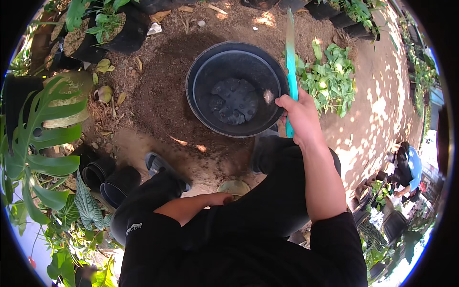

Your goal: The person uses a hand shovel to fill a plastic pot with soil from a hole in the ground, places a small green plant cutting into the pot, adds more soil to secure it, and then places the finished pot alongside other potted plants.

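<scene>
My right hand (301, 111) is closed around the turquoise handle of a long knife (291, 61), its stained blade pointing away from me. The same hand's thumb presses at the rim of a round black plastic plant pot (236, 52). That pot has no soil in it, and its moulded bottom shows. My left hand (219, 198) rests low between my legs, beside a pale rounded object (233, 187). Its fingers are mostly hidden, so whether it grips anything is unclear.
Loose soil (161, 86) lies around the pot. Cut leafy green stems (330, 77) are heaped at the right. Black nursery pots (120, 186) lie at the left near a large monstera leaf (46, 132). Another person (408, 168) bends among plants at the far right.
</scene>
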A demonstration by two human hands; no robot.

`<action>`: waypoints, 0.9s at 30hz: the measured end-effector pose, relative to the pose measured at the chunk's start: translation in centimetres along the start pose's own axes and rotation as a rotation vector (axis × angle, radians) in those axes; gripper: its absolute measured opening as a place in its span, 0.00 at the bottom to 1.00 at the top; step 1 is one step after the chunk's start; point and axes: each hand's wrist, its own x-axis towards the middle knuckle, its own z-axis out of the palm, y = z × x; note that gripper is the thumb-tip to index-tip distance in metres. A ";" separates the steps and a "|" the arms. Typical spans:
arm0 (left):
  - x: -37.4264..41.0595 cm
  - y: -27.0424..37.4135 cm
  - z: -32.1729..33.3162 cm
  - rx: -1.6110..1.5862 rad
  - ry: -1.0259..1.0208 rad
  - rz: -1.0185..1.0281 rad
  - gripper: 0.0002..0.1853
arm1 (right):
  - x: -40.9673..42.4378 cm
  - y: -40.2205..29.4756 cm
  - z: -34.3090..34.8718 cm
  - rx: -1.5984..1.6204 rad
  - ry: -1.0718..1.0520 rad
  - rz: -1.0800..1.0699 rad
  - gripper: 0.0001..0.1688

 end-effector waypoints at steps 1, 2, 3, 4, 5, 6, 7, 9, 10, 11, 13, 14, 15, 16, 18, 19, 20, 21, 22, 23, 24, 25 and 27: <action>0.4 -0.5 0.1 -0.014 -0.021 0.004 0.28 | 0.4 0.1 0.1 -0.017 0.005 0.003 0.06; 0.9 -1.3 0.3 -0.031 -0.042 0.008 0.29 | 0.9 0.2 0.3 -0.036 0.009 0.007 0.06; 1.1 -1.4 0.4 -0.048 -0.058 0.015 0.30 | 1.3 0.4 0.5 -0.056 0.009 0.007 0.06; 1.2 -1.4 0.6 -0.028 -0.033 -0.047 0.32 | 1.9 0.8 0.7 -0.070 0.004 0.021 0.07; 1.4 -1.4 0.7 -0.010 -0.010 -0.108 0.34 | 2.6 1.3 0.7 -0.086 -0.001 0.035 0.08; 1.4 -1.1 0.6 0.006 0.017 -0.172 0.36 | 3.1 1.6 1.1 -0.102 -0.012 0.050 0.09; 1.3 -0.7 0.6 0.039 0.039 -0.189 0.39 | 3.2 1.5 1.4 -0.129 -0.014 0.062 0.09; 1.1 -0.3 0.8 0.108 0.085 -0.229 0.43 | 3.0 1.0 2.1 -0.178 -0.018 0.085 0.09; 1.6 -1.3 1.3 0.117 0.158 -0.215 0.54 | 3.2 1.5 2.0 -0.144 -0.033 0.073 0.09; 1.7 -1.7 1.6 0.091 0.180 -0.224 0.56 | 3.3 1.6 2.1 -0.147 -0.043 0.078 0.09; 1.7 -2.5 1.8 0.040 0.227 -0.251 0.61 | 3.2 1.7 2.4 -0.145 -0.066 0.089 0.09; 2.5 -3.4 1.8 0.030 0.096 -0.295 0.62 | 3.2 1.7 2.5 -0.153 -0.075 0.086 0.09; 2.8 -4.0 2.0 0.014 0.080 -0.273 0.63 | 3.1 1.8 2.5 -0.154 -0.063 0.084 0.10; 3.1 -4.5 2.1 -0.002 0.064 -0.251 0.64 | 3.1 1.9 2.4 -0.154 -0.052 0.082 0.10; 3.1 -4.7 2.3 -0.019 0.055 -0.226 0.64 | 2.7 1.7 2.5 -0.146 -0.033 0.075 0.11; 2.7 -4.3 2.2 -0.021 0.061 -0.223 0.64 | 2.7 1.9 2.5 -0.151 -0.022 0.076 0.11; 2.5 -4.1 2.2 -0.023 0.068 -0.219 0.63 | 2.7 2.0 2.4 -0.157 -0.011 0.077 0.11; 2.6 -4.3 2.4 -0.018 0.095 -0.197 0.62 | 2.7 2.0 2.4 -0.163 0.001 0.076 0.11; 2.6 -4.8 2.7 -0.014 0.122 -0.174 0.62 | 2.7 2.0 2.5 -0.157 -0.010 0.079 0.11; 2.6 -5.1 3.1 -0.010 0.149 -0.151 0.61 | 2.7 2.0 2.6 -0.152 -0.022 0.082 0.11; 2.5 -5.0 3.1 -0.046 0.146 -0.157 0.61 | 2.8 2.0 2.7 -0.147 -0.032 0.085 0.11; 2.3 -4.8 3.1 -0.083 0.144 -0.163 0.61 | 2.9 1.9 3.0 -0.155 -0.042 0.082 0.11; 2.5 -5.5 3.8 -0.150 0.169 -0.127 0.61 | 2.8 1.5 4.0 -0.175 -0.065 0.080 0.11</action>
